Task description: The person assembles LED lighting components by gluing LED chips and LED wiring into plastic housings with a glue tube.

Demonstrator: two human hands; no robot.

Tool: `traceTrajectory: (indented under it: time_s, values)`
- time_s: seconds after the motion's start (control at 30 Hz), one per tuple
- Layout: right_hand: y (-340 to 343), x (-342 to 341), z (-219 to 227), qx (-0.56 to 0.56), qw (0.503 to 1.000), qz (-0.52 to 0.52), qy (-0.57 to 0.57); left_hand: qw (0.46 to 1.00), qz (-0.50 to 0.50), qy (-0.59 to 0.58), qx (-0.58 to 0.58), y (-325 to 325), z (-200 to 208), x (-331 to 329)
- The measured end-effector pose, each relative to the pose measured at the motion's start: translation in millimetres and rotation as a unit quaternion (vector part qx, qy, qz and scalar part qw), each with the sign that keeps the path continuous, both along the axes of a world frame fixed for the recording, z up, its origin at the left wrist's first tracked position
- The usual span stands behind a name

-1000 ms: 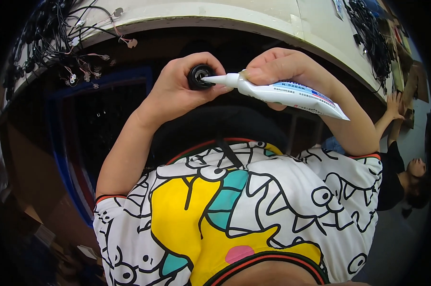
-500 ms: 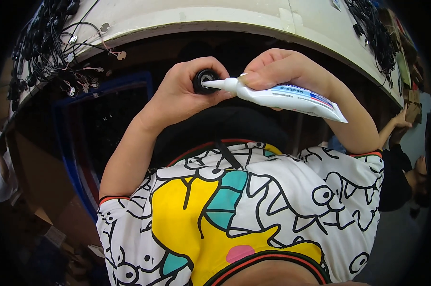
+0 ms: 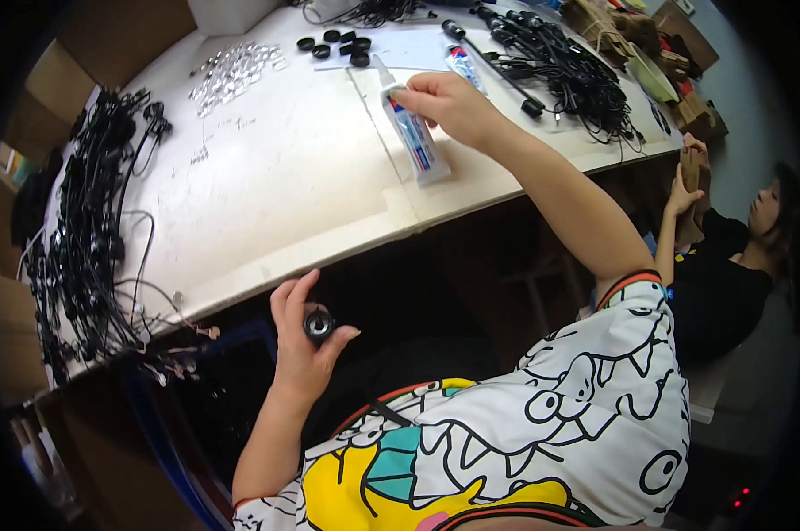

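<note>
My left hand (image 3: 296,354) is below the table's front edge, holding a short black cylindrical part (image 3: 319,327) between curled fingers and thumb. The part's round end faces up and shows a pale, shiny centre. Over the table, my right hand (image 3: 449,104) pinches a white glue tube (image 3: 420,149) with blue and red print near its neck. Its narrow white nozzle points up toward the far side. Beyond that nozzle several black round caps (image 3: 334,37) lie on and beside a white sheet (image 3: 409,44). A second, smaller tube (image 3: 464,64) lies just past my right hand.
The pale table (image 3: 267,186) carries a heap of small clear pieces (image 3: 236,75). Bundled black cables (image 3: 86,230) hang over its left edge; more cables (image 3: 564,75) lie at the far right. Another person (image 3: 727,265) sits at right, holding a brown piece.
The tube has moved away from the black part, up and over the table in my right hand. My left hand has dropped lower and left with the part. The view has swung toward the tabletop.
</note>
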State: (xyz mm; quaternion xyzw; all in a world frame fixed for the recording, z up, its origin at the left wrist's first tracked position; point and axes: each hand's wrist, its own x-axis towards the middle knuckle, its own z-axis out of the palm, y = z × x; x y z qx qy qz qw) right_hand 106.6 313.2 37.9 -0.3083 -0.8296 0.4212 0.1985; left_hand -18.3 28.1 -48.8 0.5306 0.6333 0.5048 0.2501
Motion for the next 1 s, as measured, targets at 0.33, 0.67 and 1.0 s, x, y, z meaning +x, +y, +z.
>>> traceTrajectory:
  time_s: [0.33,0.67,1.0]
  values:
    - [18.9,-11.9,4.5,0.313,0.947,-0.033,-0.059,0.98,0.13,0.143,0.039,-3.0,-2.5,0.1]
    - [-150.8,30.1,-64.8,-0.085,0.918,0.372,-0.104,0.914,-0.067,-0.398,0.044,-30.7,16.8,-7.4]
    - [-194.3,-1.1,-143.0,-0.415,0.813,0.406,-0.045,0.925,-0.086,-0.333,0.163,-32.7,61.5,8.5]
